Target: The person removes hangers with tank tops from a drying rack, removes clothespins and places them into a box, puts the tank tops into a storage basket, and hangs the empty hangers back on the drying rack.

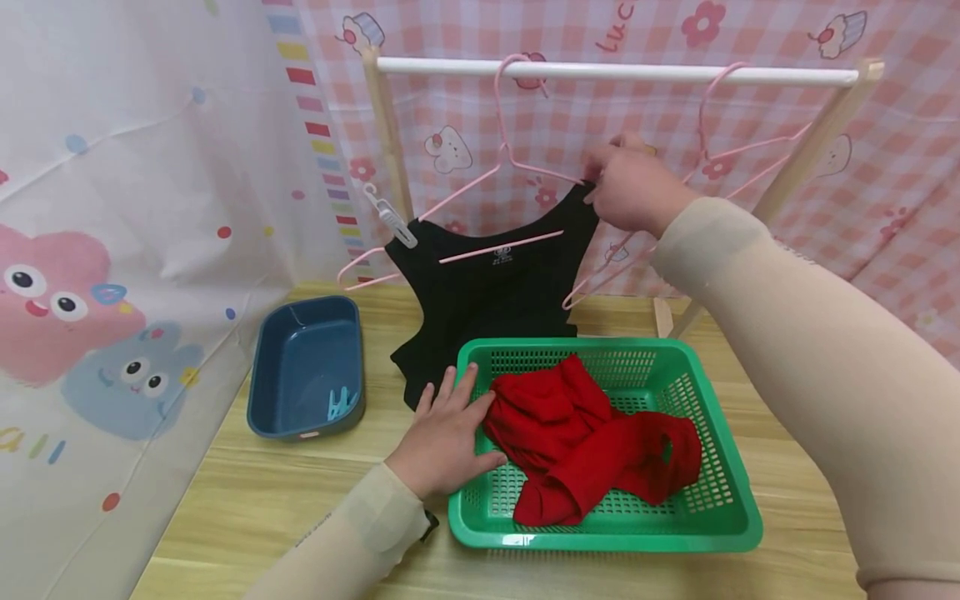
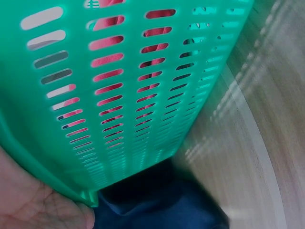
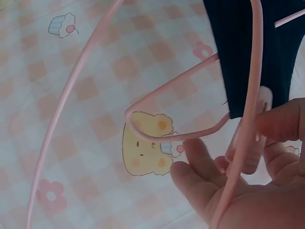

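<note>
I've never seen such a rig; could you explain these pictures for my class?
No machine: just a person's bare hands. The wide picture is from a head camera, the second from the left wrist, the third from the right. On the wood-grain table stand a green plastic basket of red cloth and a blue plastic tub with at least one light-blue clip. The left hand rests on the basket's rim; the right hand pinches a pale clip at the shoulder of a black sleeveless top on a pink hanger.
</note>
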